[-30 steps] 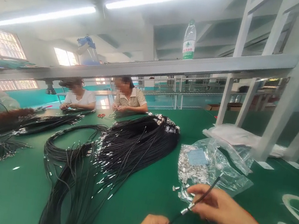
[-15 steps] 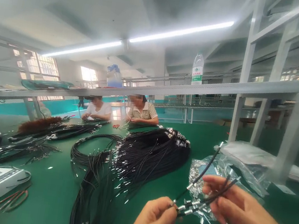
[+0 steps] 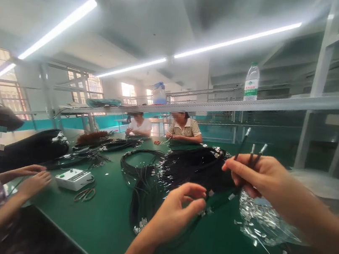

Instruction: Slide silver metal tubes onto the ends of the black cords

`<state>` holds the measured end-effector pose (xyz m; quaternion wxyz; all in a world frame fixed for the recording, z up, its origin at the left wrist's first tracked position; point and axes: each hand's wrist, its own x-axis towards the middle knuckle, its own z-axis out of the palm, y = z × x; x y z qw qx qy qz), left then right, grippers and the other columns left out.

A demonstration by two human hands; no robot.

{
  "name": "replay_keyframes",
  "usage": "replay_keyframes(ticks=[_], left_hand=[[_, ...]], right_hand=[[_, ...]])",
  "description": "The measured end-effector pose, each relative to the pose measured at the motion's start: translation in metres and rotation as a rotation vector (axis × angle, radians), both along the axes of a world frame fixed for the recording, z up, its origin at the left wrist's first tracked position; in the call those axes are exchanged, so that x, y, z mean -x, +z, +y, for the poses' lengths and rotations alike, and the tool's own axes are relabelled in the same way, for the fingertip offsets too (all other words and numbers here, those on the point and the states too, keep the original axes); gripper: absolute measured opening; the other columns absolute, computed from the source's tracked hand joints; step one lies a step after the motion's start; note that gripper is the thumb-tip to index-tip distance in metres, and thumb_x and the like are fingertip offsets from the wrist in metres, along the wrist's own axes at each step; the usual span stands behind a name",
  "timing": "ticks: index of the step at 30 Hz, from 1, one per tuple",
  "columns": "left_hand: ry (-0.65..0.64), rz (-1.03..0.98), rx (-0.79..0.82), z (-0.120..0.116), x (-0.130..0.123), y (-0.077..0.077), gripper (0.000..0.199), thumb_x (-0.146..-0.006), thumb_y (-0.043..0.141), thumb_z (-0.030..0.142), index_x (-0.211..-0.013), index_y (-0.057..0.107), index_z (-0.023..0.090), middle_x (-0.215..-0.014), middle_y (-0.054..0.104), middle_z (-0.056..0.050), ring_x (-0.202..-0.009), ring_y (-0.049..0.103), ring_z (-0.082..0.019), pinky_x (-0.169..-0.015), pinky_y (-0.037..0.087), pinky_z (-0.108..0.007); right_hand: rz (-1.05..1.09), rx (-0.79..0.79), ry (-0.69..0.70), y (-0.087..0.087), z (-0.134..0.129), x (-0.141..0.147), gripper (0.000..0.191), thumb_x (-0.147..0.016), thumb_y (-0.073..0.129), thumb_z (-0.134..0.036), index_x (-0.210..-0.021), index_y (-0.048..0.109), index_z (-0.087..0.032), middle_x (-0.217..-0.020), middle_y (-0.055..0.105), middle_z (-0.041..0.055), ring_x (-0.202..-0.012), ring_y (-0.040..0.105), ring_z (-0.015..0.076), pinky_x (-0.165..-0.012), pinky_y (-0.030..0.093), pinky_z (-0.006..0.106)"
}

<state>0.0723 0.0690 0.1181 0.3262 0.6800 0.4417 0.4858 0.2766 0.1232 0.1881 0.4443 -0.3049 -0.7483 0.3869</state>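
Note:
Several thin black cables with silver metal ends (image 3: 242,144) are gripped in my right hand (image 3: 254,173), at the right above the table. Their tips stick up past the fingers, and the lower parts hang down toward my left hand. My left hand (image 3: 178,209) is half curled just left of them, thumb and forefinger apart, with no cable plainly between them. Small metal pieces beside its fingertips are blurred. Below my right hand lies a clear plastic bag (image 3: 281,230) with many small silver pieces, some spilled on the green table (image 3: 104,223).
Bundles of black cables (image 3: 195,167) lie across the table's middle. A white box (image 3: 74,179) with a green button sits left of them. A co-worker's hands (image 3: 34,179) are at the left edge. A shelf (image 3: 191,107) with a water bottle (image 3: 251,84) spans the far side.
The view has swung left, bringing a co-worker into sight. My right hand has lifted the cables higher. My left hand, closed on the cable ends before, has loosened and come away from them.

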Motion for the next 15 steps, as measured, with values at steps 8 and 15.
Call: replay_keyframes(ticks=[8, 15], left_hand=[[-0.070, 0.094, -0.168, -0.008, 0.000, 0.074, 0.022, -0.081, 0.066, 0.032, -0.093, 0.061, 0.015, -0.081, 0.058, 0.000, -0.068, 0.049, -0.009, -0.059, 0.038, -0.022], [-0.113, 0.149, -0.045, -0.019, 0.009, 0.107, 0.014, -0.079, 0.065, 0.023, -0.070, 0.058, 0.013, -0.064, 0.049, 0.005, -0.057, 0.038, -0.005, -0.053, 0.030, -0.021]], right_hand=[[-0.131, -0.187, 0.018, 0.038, -0.006, 0.045, 0.041, -0.078, 0.066, -0.050, -0.058, 0.053, -0.016, -0.047, 0.045, -0.0011, -0.040, 0.033, 0.0056, -0.036, 0.021, 0.020], [-0.181, -0.228, -0.004, 0.056, -0.014, 0.068, 0.033, -0.083, 0.065, -0.037, -0.058, 0.057, -0.016, -0.044, 0.045, -0.0009, -0.037, 0.033, 0.0059, -0.034, 0.021, 0.021]])
